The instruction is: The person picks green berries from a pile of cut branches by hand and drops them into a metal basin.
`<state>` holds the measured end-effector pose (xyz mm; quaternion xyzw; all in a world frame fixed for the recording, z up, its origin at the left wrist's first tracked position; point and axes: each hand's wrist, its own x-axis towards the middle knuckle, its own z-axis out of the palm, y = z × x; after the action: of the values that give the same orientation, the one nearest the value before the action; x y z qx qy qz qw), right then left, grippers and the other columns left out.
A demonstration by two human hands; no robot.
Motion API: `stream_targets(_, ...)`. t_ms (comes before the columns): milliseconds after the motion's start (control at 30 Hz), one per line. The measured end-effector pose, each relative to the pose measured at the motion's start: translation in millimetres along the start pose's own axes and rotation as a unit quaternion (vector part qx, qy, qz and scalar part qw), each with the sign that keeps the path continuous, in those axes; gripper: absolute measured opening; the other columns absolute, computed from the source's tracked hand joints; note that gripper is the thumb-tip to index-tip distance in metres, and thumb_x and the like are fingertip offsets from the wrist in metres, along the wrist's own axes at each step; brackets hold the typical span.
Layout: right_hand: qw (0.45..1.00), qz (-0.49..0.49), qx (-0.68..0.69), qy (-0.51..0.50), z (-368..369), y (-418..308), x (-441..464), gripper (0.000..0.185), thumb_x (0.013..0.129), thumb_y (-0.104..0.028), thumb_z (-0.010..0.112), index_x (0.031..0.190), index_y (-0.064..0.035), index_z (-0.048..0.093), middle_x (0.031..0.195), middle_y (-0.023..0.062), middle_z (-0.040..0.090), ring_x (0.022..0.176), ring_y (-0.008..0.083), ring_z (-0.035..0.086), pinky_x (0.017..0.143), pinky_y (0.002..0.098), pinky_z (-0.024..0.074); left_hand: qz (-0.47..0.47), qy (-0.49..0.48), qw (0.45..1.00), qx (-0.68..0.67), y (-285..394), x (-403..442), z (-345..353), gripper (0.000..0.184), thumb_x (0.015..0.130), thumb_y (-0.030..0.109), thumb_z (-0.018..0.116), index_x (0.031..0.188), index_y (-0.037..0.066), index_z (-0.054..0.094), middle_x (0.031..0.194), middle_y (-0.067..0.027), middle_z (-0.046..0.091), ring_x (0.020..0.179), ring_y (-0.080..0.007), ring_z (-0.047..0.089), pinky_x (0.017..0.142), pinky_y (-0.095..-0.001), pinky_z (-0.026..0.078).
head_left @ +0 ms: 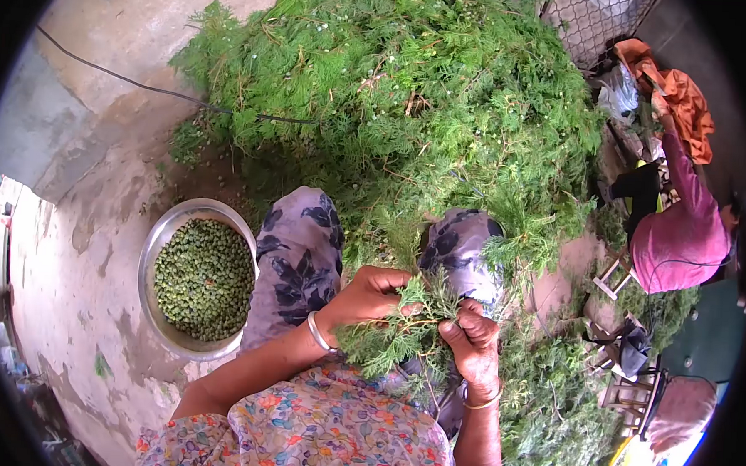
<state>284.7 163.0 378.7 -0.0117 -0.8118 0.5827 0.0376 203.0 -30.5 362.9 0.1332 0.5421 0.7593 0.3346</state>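
A leafy green sprig point(402, 330) is held over my lap between both hands. My left hand point(367, 303), with a silver bangle at its wrist, has its fingers closed on the sprig's left side. At the sprig's right side, my right hand point(472, 341) pinches a stem between thumb and fingers. To the left of my knees stands a round metal basin point(148, 277) holding small green cones or berries point(204, 280). A large heap of green branches point(412, 110) lies in front of my knees.
At the right, a person in a pink top point(681, 238) sits by an orange cloth point(678, 101). More cut branches point(556, 416) lie to my right, near wooden stools point(632, 403). A black cable point(146, 86) crosses the floor into the heap.
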Motion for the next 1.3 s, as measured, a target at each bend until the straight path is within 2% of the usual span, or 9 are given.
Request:
stream_targets(200,0.994,-0.054,-0.094,0.029,4.9,5.3,2.0,0.028,0.070,0.004,0.069,0.062,-0.0027,0.043,0.059,0.0035,0.038,0.067,0.0212,0.037,0.068,0.0323,0.0371,0.243,0.069,0.946,0.205,-20.0,4.9,-10.3,0.016,0.080,0.008,0.069,0.094,0.002,0.065,0.081,-0.0078,0.067,0.061,-0.0068,0.060,0.048,-0.0203,0.046)
stream_targets(367,0.996,-0.066,-0.011,0.062,-1.2,9.5,-3.9,0.030,0.072,0.005,0.069,0.063,-0.0033,0.042,0.061,0.0015,0.034,0.064,0.0163,0.034,0.069,0.0323,0.0384,0.067,0.268,0.956,-0.098,16.9,-28.6,-47.2,0.011,0.084,0.011,0.062,0.084,0.000,0.062,0.071,-0.0072,0.062,0.050,-0.0094,0.054,0.041,-0.0203,0.040)
stream_targets(600,0.955,0.051,0.256,0.140,-3.2,3.9,-14.2,0.018,0.079,-0.007,0.070,0.071,-0.0054,0.055,0.069,-0.0094,0.051,0.061,0.0032,0.040,0.059,0.0221,0.0343,0.103,0.496,0.860,0.060,12.6,-137.5,-173.1,0.021,0.079,0.011,0.063,0.095,-0.002,0.062,0.082,-0.0135,0.065,0.068,-0.0158,0.061,0.056,-0.0259,0.049)
stream_targets(667,0.951,0.038,0.282,0.120,-6.3,2.9,-9.6,0.012,0.078,-0.011,0.072,0.078,-0.0053,0.062,0.069,-0.0076,0.054,0.060,0.0038,0.040,0.057,0.0231,0.0334,0.055,0.541,0.618,0.568,-9.3,-159.4,-202.7,0.031,0.076,0.010,0.064,0.103,-0.004,0.060,0.094,-0.0184,0.064,0.088,-0.0225,0.060,0.072,-0.0330,0.051)
stream_targets(867,0.954,0.037,0.276,0.108,-12.7,13.1,-13.8,0.022,0.076,-0.020,0.075,0.090,-0.0053,0.067,0.084,0.0010,0.064,0.077,0.0108,0.054,0.077,0.0279,0.0409,0.180,0.572,0.644,0.475,22.7,-117.2,-129.9,0.031,0.074,-0.001,0.064,0.105,-0.002,0.060,0.101,-0.0176,0.063,0.097,-0.0225,0.059,0.075,-0.0317,0.050)
stream_targets(1067,0.972,0.014,0.222,0.080,-9.3,1.2,-14.1,0.022,0.078,-0.020,0.075,0.088,-0.0015,0.069,0.077,-0.0031,0.064,0.070,0.0057,0.051,0.065,0.0233,0.0420,-0.020,0.175,0.984,0.004,30.9,-47.2,-28.3,0.026,0.089,0.026,0.062,0.087,0.000,0.065,0.078,-0.0062,0.066,0.064,-0.0101,0.061,0.060,-0.0238,0.052)
stream_targets(1133,0.985,0.018,0.164,0.053,-8.9,-3.4,-15.9,0.019,0.078,-0.018,0.076,0.087,-0.0018,0.069,0.077,-0.0024,0.064,0.070,0.0053,0.052,0.069,0.0257,0.0435,-0.182,0.113,0.976,-0.044,16.1,-21.1,-20.7,0.028,0.090,0.021,0.060,0.091,-0.007,0.061,0.074,-0.0117,0.065,0.062,-0.0189,0.064,0.051,-0.0314,0.055)
stream_targets(1233,0.995,-0.089,-0.024,-0.048,-7.7,-3.5,-5.9,0.009,0.074,-0.011,0.075,0.080,-0.0103,0.068,0.065,0.0012,0.061,0.062,0.0164,0.056,0.097,0.0455,0.0355,-0.216,0.059,0.935,-0.274,10.3,2.2,1.9,0.021,0.090,0.023,0.061,0.096,0.003,0.062,0.076,-0.0057,0.063,0.068,-0.0172,0.063,0.061,-0.0343,0.054)
stream_targets(1300,0.977,-0.105,-0.156,-0.097,-5.8,-17.9,-4.5,0.013,0.070,-0.011,0.075,0.080,-0.0107,0.068,0.062,0.0039,0.058,0.061,0.0222,0.055,0.095,0.0465,0.0367,-0.190,0.074,0.944,-0.260,-15.1,15.6,-3.6,0.016,0.090,0.014,0.058,0.099,0.001,0.060,0.080,-0.0084,0.064,0.073,-0.0208,0.065,0.067,-0.0388,0.055)
